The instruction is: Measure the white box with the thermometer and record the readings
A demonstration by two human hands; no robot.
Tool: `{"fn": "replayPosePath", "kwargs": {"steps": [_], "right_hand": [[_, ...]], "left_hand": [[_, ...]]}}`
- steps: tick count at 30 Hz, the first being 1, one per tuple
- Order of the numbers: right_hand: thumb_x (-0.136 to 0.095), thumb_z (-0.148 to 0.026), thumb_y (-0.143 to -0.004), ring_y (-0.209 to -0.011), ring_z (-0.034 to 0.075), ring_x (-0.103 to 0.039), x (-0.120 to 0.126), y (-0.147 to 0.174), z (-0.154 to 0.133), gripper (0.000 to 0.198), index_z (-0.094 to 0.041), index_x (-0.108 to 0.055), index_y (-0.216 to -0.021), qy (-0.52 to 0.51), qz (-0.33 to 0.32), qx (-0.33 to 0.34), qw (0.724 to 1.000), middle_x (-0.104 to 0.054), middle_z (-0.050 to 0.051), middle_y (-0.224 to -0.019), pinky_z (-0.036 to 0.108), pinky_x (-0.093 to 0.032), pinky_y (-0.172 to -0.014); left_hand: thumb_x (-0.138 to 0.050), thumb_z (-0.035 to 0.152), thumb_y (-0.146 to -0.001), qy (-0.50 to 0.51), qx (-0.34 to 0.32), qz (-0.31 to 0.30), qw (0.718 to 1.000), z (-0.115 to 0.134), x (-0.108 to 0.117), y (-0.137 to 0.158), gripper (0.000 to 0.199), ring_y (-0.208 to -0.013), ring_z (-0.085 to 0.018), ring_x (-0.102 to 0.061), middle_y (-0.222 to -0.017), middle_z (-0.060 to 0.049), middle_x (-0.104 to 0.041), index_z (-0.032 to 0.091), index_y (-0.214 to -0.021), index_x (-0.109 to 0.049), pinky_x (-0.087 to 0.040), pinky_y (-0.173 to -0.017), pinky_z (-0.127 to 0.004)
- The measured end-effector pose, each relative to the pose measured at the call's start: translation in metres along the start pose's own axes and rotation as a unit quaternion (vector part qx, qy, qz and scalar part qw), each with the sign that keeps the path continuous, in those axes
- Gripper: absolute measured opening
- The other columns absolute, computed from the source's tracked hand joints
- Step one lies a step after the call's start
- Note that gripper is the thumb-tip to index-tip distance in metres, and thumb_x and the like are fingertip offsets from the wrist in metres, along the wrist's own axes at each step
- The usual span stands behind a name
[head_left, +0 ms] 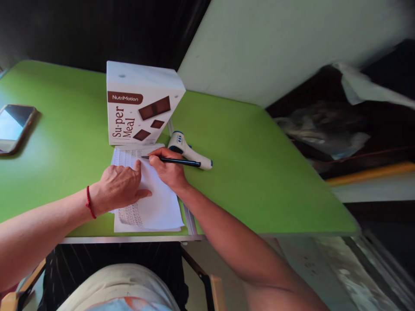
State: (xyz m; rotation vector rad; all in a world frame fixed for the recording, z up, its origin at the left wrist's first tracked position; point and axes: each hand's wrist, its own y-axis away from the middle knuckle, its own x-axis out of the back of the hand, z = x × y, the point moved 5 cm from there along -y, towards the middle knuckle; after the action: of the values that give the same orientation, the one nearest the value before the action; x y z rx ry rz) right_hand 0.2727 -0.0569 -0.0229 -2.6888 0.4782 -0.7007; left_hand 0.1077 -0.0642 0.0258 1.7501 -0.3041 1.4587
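White sheets of paper (158,207) lie near the table's front edge, with rows of small dark handwriting down their left side. My right hand (170,168) grips a black pen (181,161), its tip touching or just above the upper part of the top sheet. Resting on the paper's left part is my left hand (121,185), palm down, index finger stretched toward the pen tip and thumb held apart. A red cord bracelet circles that wrist. Some of the writing is hidden beneath my left hand.
A white NutriMotion box (142,103) stands just behind the paper. To its right a white handheld infrared thermometer (191,153) lies close to my right hand. A phone (16,129) is at the left of the green table (253,185). A wall rises behind.
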Motion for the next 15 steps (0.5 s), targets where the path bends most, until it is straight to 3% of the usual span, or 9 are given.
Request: {"fn": "replayPosePath", "kwargs": {"steps": [15], "right_hand": [[-0.066, -0.037, -0.084, -0.064, 0.019, -0.065, -0.0013, 0.0, -0.0003, 0.016, -0.026, -0.072, -0.075, -0.014, 0.004, 0.004, 1.0, -0.072, 0.0, -0.068, 0.034, -0.058, -0.067]], "left_hand": [[-0.054, 0.06, -0.113, 0.007, -0.002, 0.003, 1.0, 0.0005, 0.0011, 0.0009, 0.082, -0.11, -0.042, -0.083, -0.103, -0.025, -0.083, -0.002, -0.164, -0.042, -0.058, -0.088, -0.043]]}}
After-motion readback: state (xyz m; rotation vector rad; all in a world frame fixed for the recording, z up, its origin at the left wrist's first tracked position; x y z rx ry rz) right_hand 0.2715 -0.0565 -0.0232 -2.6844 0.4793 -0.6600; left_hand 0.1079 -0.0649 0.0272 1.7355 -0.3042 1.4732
